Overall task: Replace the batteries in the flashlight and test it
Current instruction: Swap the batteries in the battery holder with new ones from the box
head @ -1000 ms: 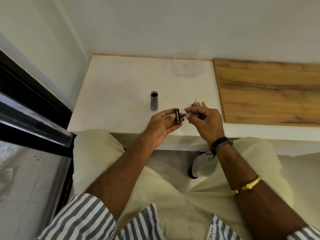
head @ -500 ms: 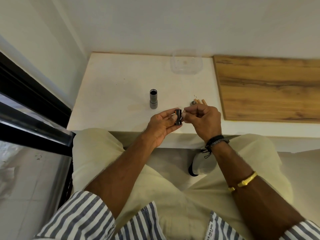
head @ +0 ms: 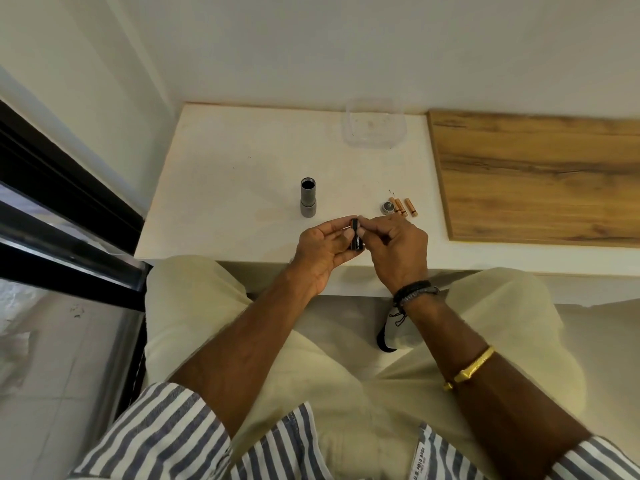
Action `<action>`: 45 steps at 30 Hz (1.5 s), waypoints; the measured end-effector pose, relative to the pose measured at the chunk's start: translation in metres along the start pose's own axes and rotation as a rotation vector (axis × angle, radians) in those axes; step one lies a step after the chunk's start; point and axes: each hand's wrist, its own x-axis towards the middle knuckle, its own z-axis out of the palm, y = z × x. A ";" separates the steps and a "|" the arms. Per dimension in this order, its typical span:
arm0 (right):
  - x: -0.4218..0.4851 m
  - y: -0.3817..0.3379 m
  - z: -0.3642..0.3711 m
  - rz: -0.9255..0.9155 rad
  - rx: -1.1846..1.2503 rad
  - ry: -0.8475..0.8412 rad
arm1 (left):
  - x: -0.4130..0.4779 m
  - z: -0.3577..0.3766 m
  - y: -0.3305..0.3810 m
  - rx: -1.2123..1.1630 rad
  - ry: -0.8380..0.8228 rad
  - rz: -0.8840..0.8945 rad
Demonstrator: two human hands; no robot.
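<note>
Left hand [head: 322,252] cradles the black battery holder [head: 356,240] over the near edge of the white table [head: 225,188], and the right hand [head: 398,251] pinches its upper end. Beyond them the open flashlight body [head: 308,201] stands upright, and loose batteries [head: 405,206] lie just beside the end cap [head: 388,207].

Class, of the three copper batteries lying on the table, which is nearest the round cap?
The leftmost battery, right beside the cap; the other two lie farther right.
</note>
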 end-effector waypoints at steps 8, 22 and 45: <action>0.006 0.006 -0.008 0.131 0.149 -0.137 | 0.005 -0.008 0.009 0.124 -0.065 -0.016; 0.014 0.014 -0.005 0.266 0.275 -0.211 | 0.006 -0.010 0.007 0.237 0.029 0.083; 0.021 0.023 0.002 0.442 0.921 -0.164 | 0.040 -0.037 0.029 0.985 0.515 0.433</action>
